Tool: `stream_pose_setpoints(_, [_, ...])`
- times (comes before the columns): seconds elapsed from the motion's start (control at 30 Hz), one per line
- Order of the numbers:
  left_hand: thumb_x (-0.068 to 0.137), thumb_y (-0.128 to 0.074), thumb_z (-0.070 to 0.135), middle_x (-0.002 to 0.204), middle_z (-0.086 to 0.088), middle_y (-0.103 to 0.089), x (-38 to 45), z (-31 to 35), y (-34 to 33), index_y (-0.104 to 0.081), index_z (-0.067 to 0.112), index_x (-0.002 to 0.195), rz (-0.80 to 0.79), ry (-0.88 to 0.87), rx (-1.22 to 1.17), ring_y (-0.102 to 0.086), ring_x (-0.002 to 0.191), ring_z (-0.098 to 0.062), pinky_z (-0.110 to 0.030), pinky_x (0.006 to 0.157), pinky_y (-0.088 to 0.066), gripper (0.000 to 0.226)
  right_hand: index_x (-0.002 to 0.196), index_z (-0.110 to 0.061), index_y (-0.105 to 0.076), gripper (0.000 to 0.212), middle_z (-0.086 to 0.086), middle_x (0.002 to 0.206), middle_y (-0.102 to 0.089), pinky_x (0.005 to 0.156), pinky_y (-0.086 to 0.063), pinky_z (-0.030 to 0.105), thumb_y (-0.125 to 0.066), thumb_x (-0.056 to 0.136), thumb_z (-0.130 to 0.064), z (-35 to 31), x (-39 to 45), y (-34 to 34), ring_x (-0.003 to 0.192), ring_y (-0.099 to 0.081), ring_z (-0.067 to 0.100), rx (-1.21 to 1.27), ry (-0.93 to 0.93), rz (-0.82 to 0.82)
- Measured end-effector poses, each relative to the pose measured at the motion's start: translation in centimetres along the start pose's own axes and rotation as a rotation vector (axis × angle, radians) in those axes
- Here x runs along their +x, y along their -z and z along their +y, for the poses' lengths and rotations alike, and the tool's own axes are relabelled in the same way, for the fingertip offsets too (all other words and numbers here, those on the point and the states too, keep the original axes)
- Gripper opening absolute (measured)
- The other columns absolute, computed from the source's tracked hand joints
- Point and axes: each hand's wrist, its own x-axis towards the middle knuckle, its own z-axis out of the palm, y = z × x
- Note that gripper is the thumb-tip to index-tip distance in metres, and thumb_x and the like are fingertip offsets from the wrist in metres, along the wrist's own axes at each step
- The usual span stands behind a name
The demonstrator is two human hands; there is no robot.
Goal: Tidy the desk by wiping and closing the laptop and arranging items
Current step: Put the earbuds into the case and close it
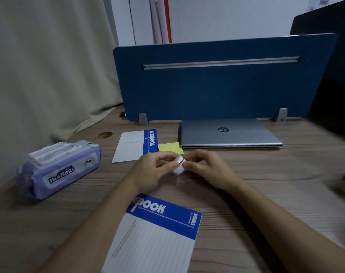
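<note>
A silver laptop (229, 134) lies closed at the back of the wooden desk (285, 184), against the blue divider. Just above the desk's middle, my left hand (152, 170) and my right hand (205, 168) together hold a small white earbud case (179, 164) between their fingertips. Behind my hands lies a yellow sticky-note pad (170, 147). One blue-and-white notebook (136, 145) rests left of the pad. A second notebook (158, 233) lies at the near edge, partly under my left forearm. A purple pack of wet wipes (59, 170) sits at the left with its lid shut.
A blue felt divider (217, 85) stands along the desk's back edge on two metal feet. A beige curtain (40, 66) hangs at the left. A dark monitor or panel (333, 75) stands at the far right. A cable hole (105, 134) is in the desk's back left.
</note>
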Motion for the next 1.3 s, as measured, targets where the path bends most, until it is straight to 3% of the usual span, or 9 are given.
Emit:
stream_pose_setpoints(0.1, [0.081, -0.052, 0.062, 0.111, 0.018, -0.067, 0.0, 0.0, 0.1, -0.063, 0.033, 0.123, -0.021, 0.002, -0.014, -0.06, 0.105, 0.003, -0.022, 0.086, -0.051, 0.052, 0.104, -0.029, -0.068, 0.016, -0.011, 0.097, -0.071, 0.08, -0.049, 0.023, -0.067, 0.089, -0.035, -0.2, -0.1, 0.0, 0.091, -0.063, 0.001, 0.062, -0.014, -0.018])
stream_pose_setpoints(0.23, [0.094, -0.049, 0.047, 0.107, 0.013, -0.067, 0.3, -0.5, 0.4, -0.062, 0.031, 0.121, 0.021, 0.014, -0.018, -0.061, 0.101, 0.001, -0.02, 0.081, -0.049, 0.034, 0.101, -0.025, -0.068, 0.015, -0.007, 0.097, -0.07, 0.083, -0.051, 0.027, -0.071, 0.087, -0.029, -0.1, -0.1, 0.0, 0.091, -0.064, 0.007, 0.064, -0.042, -0.042])
stream_pose_setpoints(0.43, [0.096, -0.047, 0.044, 0.098, -0.004, -0.07, 0.5, -0.9, 0.2, -0.067, 0.015, 0.109, 0.107, 0.093, -0.1, -0.069, 0.087, -0.019, -0.041, 0.078, -0.059, 0.038, 0.093, -0.03, -0.063, 0.016, -0.01, 0.098, -0.067, 0.086, -0.052, 0.029, -0.074, 0.083, -0.024, -0.1, -0.2, -0.5, 0.092, -0.062, 0.004, -0.076, 0.013, -0.08])
stream_pose_setpoints(0.5, [0.098, -0.049, 0.038, 0.1, -0.005, -0.07, 0.6, -1.1, 0.1, -0.066, 0.014, 0.111, 0.124, 0.114, -0.134, -0.071, 0.081, -0.019, -0.041, 0.074, -0.061, 0.032, 0.094, -0.031, -0.063, 0.014, -0.011, 0.098, -0.067, 0.086, -0.052, 0.033, -0.072, 0.084, -0.026, -0.1, -0.2, -0.5, 0.093, -0.061, 0.005, -0.106, 0.034, -0.075])
stream_pose_setpoints(0.6, [0.099, -0.05, 0.034, 0.102, -0.005, -0.07, 0.7, -1.1, 0.2, -0.065, 0.015, 0.113, 0.124, 0.123, -0.178, -0.072, 0.082, -0.018, -0.035, 0.071, -0.061, 0.028, 0.101, -0.031, -0.065, 0.013, -0.015, 0.093, -0.064, 0.08, -0.049, 0.027, -0.067, 0.089, -0.027, -0.4, 0.0, -0.6, 0.088, -0.059, 0.001, -0.136, 0.096, -0.047])
stream_pose_setpoints(0.8, [0.099, -0.053, 0.027, 0.104, -0.004, -0.07, 0.6, -1.1, 0.1, -0.066, 0.015, 0.114, 0.085, 0.107, -0.203, -0.071, 0.09, -0.017, -0.035, 0.077, -0.06, 0.023, 0.115, -0.018, -0.07, 0.023, -0.016, 0.091, -0.051, 0.077, -0.045, 0.022, -0.062, 0.094, -0.021, -0.8, 0.5, -0.8, 0.086, -0.054, 0.006, -0.317, 0.156, -0.087])
stream_pose_setpoints(1.13, [0.097, -0.055, 0.027, 0.091, 0.009, -0.071, 0.5, -1.1, 0.0, -0.068, 0.026, 0.099, 0.086, 0.058, -0.168, -0.069, 0.086, -0.002, -0.017, 0.067, -0.055, 0.013, 0.089, -0.03, -0.062, 0.011, -0.01, 0.088, -0.057, 0.07, -0.047, 0.028, -0.069, 0.086, -0.022, -1.0, 0.5, -0.5, 0.079, -0.053, 0.008, -0.22, 0.159, -0.138])
stream_pose_setpoints(1.23, [0.097, -0.055, 0.025, 0.095, 0.004, -0.071, 0.5, -1.2, 0.0, -0.068, 0.022, 0.102, 0.076, 0.072, -0.2, -0.071, 0.087, -0.009, -0.025, 0.072, -0.058, 0.014, 0.086, -0.033, -0.059, 0.016, -0.009, 0.092, -0.062, 0.075, -0.051, 0.032, -0.071, 0.083, -0.024, -1.2, 0.2, -0.4, 0.086, -0.057, 0.011, -0.195, 0.178, -0.046])
stream_pose_setpoints(1.3, [0.097, -0.055, 0.024, 0.1, -0.001, -0.071, 0.5, -1.3, 0.0, -0.068, 0.017, 0.108, 0.069, 0.084, -0.214, -0.072, 0.09, -0.013, -0.032, 0.077, -0.06, 0.018, 0.088, -0.032, -0.061, 0.013, -0.011, 0.092, -0.065, 0.075, -0.05, 0.027, -0.071, 0.084, -0.025, -1.3, 0.2, -0.3, 0.086, -0.059, 0.008, -0.136, 0.178, 0.016])
